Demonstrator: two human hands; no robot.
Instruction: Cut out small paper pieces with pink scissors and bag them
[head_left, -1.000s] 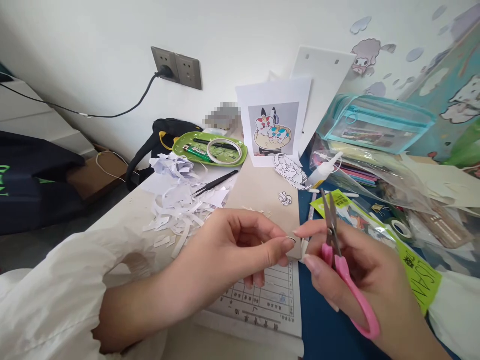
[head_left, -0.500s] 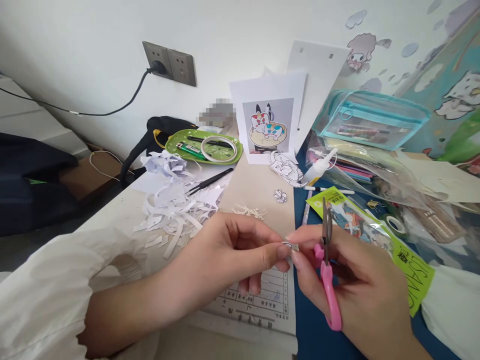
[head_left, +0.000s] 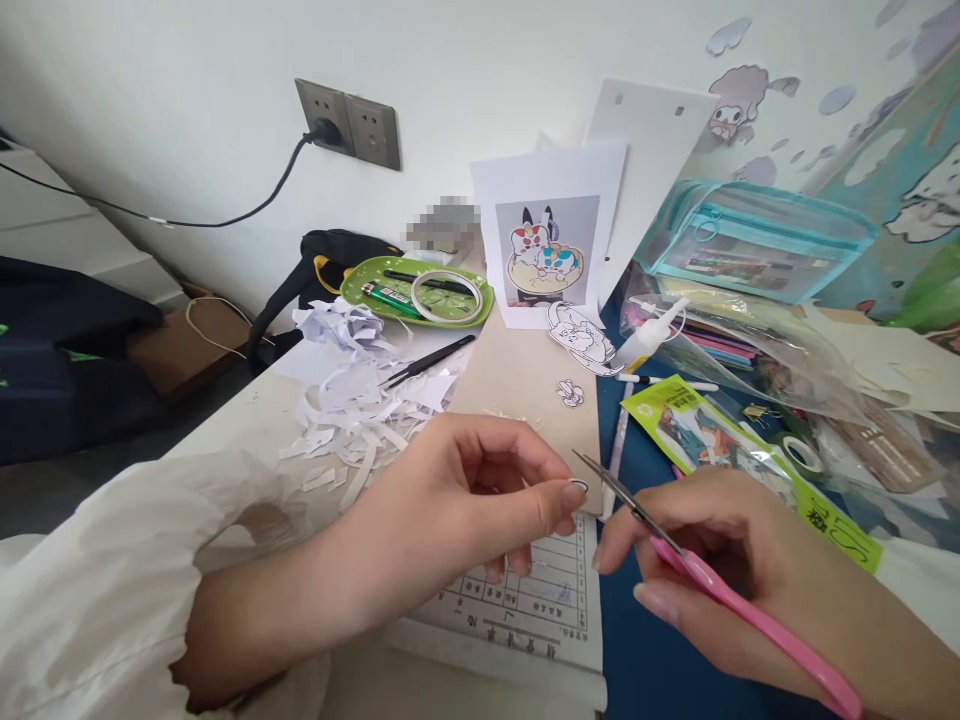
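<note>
At the far left I see a wall socket (head_left: 347,123) with a black cable plugged in, and nearer, a heap of white paper scraps (head_left: 352,405) on the desk with black tweezers (head_left: 427,362) lying at its right edge. Behind them sits a green tray (head_left: 358,285) holding a roll of tape (head_left: 448,297). My left hand (head_left: 465,500) is in the near middle, thumb and forefinger pinched shut on a tiny paper cutout (head_left: 578,485); the other fingers curl under. It hovers over a printed sheet (head_left: 544,600) at the near edge. Far behind stands a picture card (head_left: 548,235) against the wall. Just right of the cutout, the tips of the pink scissors (head_left: 675,545) nearly touch it, blades almost closed. My right hand (head_left: 757,580) is wrapped around the scissors' pink handles, near right. Further right lie a green packet (head_left: 705,430) and a clear zip pouch (head_left: 757,240)
</note>
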